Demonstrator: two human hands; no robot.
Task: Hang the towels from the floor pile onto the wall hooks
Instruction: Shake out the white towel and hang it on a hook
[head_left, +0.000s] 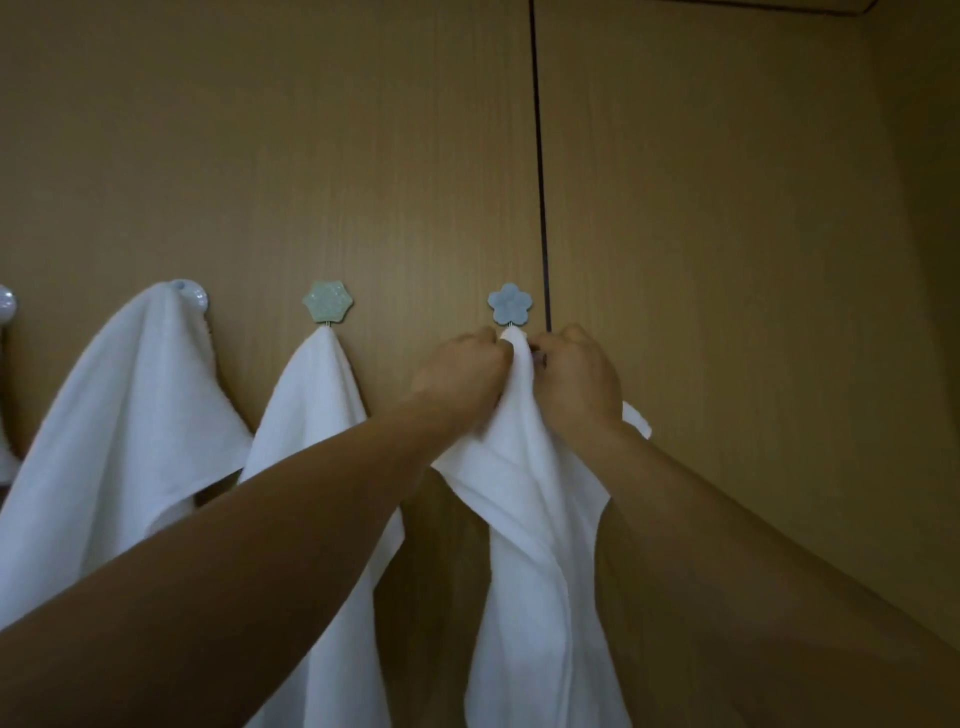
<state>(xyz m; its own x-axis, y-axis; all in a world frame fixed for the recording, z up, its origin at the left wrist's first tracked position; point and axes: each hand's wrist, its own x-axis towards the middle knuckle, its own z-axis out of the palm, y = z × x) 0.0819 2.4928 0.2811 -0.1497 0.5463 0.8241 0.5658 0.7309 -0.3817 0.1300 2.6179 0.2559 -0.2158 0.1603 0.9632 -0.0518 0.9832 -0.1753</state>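
Note:
A white towel (535, 519) hangs down from just under the blue flower-shaped hook (510, 303) on the wooden wall. My left hand (462, 376) grips its top from the left and my right hand (576, 376) pinches it from the right, both right below the hook. The towel's tip sits between my hands, touching the hook's wire. A second white towel (317, 405) hangs from the green flower hook (328, 301). A third white towel (124, 415) drapes over the round pale hook (191, 294). The floor pile is out of view.
Another round hook (6, 304) shows at the left edge with a bit of white cloth below it. A dark vertical seam (540, 182) runs down the wood panel just right of the blue hook. A side wall (914, 312) closes in on the right.

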